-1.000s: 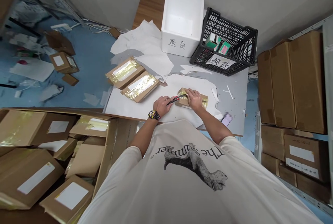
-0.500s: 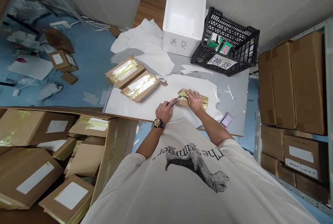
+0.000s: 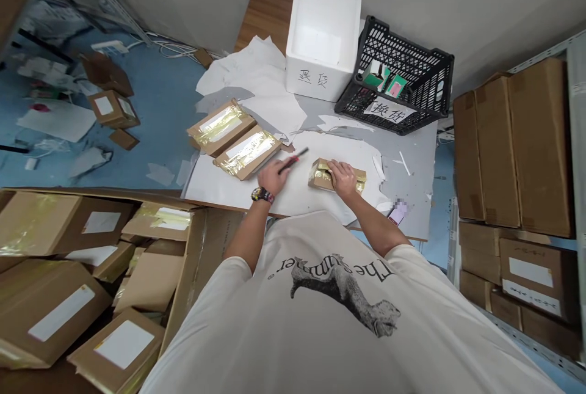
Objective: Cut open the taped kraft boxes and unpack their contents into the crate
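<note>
My left hand, wearing a watch, is wrapped round a black and red utility knife, whose thin end points up and to the right, apart from any box. A small taped cardboard box lies on the white paper in front of me. My right hand grips that box from above, fingers curled over its top edge, where a dark gap shows. Left of the knife, two larger taped cardboard boxes with white labels lie side by side on the table.
At the back of the table stand a white foam box and a black plastic crate holding small green-and-white cartons. A phone lies near the front right edge. A large carton of parcels is at left; shelved boxes are at right.
My left hand has drawn the utility knife away from the small box, moving left. My right hand stays on the box, which has hardly moved.
</note>
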The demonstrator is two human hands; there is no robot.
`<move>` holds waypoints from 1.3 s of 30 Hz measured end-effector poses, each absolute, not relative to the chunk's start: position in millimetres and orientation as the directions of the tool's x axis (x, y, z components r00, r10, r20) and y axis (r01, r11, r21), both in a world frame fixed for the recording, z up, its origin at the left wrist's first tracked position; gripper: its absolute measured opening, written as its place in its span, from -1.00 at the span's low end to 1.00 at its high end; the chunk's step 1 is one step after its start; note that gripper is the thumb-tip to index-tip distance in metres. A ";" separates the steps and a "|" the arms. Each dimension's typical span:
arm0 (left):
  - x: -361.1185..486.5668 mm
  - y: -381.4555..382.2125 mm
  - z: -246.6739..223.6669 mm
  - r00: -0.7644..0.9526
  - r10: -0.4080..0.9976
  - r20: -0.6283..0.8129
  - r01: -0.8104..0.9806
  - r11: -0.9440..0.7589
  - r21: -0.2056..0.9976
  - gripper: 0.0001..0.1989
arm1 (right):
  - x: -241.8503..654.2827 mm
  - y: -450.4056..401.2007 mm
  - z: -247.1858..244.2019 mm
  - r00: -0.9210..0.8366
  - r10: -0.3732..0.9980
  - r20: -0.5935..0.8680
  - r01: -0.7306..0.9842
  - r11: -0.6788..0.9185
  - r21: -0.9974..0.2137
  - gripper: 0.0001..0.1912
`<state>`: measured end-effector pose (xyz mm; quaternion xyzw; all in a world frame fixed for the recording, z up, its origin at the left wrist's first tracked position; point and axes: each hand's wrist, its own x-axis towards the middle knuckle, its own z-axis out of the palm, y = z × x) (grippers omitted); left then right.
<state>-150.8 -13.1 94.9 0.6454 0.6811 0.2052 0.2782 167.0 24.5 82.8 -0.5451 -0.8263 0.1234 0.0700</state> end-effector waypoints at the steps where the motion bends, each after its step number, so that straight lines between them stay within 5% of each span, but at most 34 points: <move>1: -152.2 -12.0 97.7 -0.034 0.995 -0.098 0.763 0.089 0.641 -0.47 | 168.1 22.5 83.2 -0.407 0.913 -0.016 0.877 0.386 -0.285 -0.41; 5: -137.0 -17.9 105.7 0.023 0.998 -0.061 0.753 0.023 0.658 -0.45 | 169.0 19.9 86.8 -0.408 0.913 -0.018 0.879 0.387 -0.278 -0.43; 9: -110.9 -36.5 88.4 -0.197 0.968 -0.158 0.717 0.252 0.650 -0.42 | 166.8 21.6 95.5 -0.419 0.906 -0.057 0.882 0.391 -0.264 -0.43; 15: -118.1 -56.6 35.8 -0.246 0.931 -0.271 0.711 0.363 0.602 -0.39 | 165.8 4.0 106.3 -0.427 0.898 -0.104 0.894 0.402 -0.200 -0.34; 19: -130.1 -59.7 23.2 -0.221 0.934 -0.281 0.733 0.349 0.584 -0.39 | 176.3 -20.0 106.9 -0.355 0.926 -0.130 0.925 0.327 -0.195 -0.30; 22: -123.0 -51.6 32.3 -0.164 0.966 -0.200 0.687 0.257 0.680 -0.41 | 201.9 -35.7 106.7 -0.237 0.965 -0.113 0.955 0.210 -0.209 -0.33; 25: -99.7 -30.8 50.3 -0.049 0.978 -0.201 0.519 0.196 0.832 -0.34 | 234.3 -41.7 104.3 -0.041 0.998 -0.042 0.952 0.027 -0.305 -0.45; 28: -71.3 -4.1 66.3 0.002 0.948 -0.319 0.439 0.286 0.852 -0.27 | 253.0 -32.9 96.9 0.153 0.988 -0.006 0.790 -0.126 -0.600 -0.46; 31: -52.4 14.8 74.1 0.027 0.899 -0.438 0.521 0.361 0.773 -0.33 | 250.7 -16.3 86.9 0.352 0.927 -0.132 0.537 -0.315 -0.783 -0.39; 36: -49.2 15.8 74.2 0.027 0.870 -0.492 0.560 0.395 0.728 -0.23 | 240.6 -5.0 78.5 0.358 0.764 -0.536 0.299 -0.638 -0.710 -0.28; 39: -52.8 11.8 76.5 0.019 0.878 -0.479 0.574 0.383 0.724 -0.18 | 244.9 -5.5 79.2 0.300 0.746 -0.594 0.236 -0.662 -0.712 -0.34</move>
